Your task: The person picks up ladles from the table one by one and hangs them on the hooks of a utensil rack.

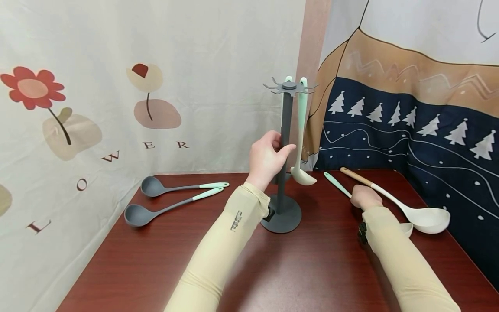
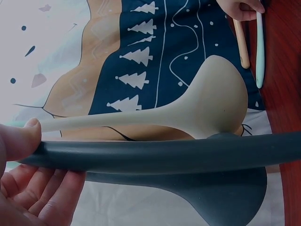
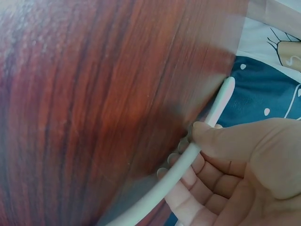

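My left hand [image 1: 269, 158] grips the upright pole [image 2: 188, 155] of a dark grey utensil stand [image 1: 282, 216], thumb on one side and fingers on the other. From the hooks at its top hangs a cream ladle [image 1: 303, 175] with a mint handle. Behind the pole a dark grey ladle [image 2: 235, 188] also hangs, mostly hidden in the head view. Off to the right, my right hand [image 1: 365, 197] pinches the handle of a mint-handled ladle [image 1: 336, 182] low over the table. Its pale bowl shows partly past the sleeve.
Beside the right hand lies a white ladle [image 1: 429, 220] with a wooden handle. Two dark grey ladles with mint handle ends, one farther back [image 1: 152, 186] and one nearer [image 1: 138, 215], lie on the table's left. Printed cloth [image 1: 226, 86] hangs behind the reddish-brown table [image 1: 312, 268].
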Demonstrator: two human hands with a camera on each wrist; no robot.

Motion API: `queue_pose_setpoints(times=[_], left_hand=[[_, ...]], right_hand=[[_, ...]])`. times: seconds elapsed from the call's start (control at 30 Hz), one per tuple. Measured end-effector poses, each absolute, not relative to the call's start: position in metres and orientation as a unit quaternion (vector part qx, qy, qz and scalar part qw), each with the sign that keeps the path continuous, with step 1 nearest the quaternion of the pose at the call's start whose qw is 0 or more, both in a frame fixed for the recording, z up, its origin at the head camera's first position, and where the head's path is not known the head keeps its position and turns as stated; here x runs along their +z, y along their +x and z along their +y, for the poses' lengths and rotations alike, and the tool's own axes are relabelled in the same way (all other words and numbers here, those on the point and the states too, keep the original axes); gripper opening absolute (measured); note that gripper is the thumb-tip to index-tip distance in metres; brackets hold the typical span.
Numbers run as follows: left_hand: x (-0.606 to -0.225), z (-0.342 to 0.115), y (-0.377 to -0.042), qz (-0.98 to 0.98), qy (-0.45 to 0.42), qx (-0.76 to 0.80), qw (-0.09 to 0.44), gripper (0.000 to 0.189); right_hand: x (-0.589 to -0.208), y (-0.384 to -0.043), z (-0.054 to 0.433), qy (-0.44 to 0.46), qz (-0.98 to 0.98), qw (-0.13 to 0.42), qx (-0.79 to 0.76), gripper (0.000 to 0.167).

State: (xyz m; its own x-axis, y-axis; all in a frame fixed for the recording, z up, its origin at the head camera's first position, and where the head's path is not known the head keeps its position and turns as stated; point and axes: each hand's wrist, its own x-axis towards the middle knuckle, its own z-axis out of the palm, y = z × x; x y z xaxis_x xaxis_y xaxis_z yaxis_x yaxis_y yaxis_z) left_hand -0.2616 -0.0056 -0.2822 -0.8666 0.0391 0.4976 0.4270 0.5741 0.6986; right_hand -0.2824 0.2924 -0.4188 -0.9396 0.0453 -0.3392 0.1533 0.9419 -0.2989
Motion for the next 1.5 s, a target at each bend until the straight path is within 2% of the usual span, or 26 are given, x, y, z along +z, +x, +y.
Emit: queue_pose_setpoints(times=[0.33, 0.67, 1.1, 1.5], left_hand=[[-0.282, -0.005, -0.261, -0.863, -0.137, -0.437, 0.214, 0.026], [-0.282, -0.006, -0.261, -0.863, -0.141, -0.434, 0.218, 0.027], [-0.283, -0.006, -0.262, -0.864, -0.141, -0.433, 0.217, 0.027], [-0.282, -0.007, -0.262, -0.863, -0.142, -0.433, 0.219, 0.027]], right_hand=[[-0.422, -0.282, 0.296, 0.048, 0.974, 0.148, -0.163, 0.014], [-0.416, -0.278, 0.296, 0.004, 0.977, 0.086, -0.196, 0.01], [-0.406, -0.28, 0.287, -0.004, 0.974, 0.034, -0.225, 0.011], [-0.401, -0.278, 0.281, -0.028, 0.965, -0.052, -0.255, 0.013]])
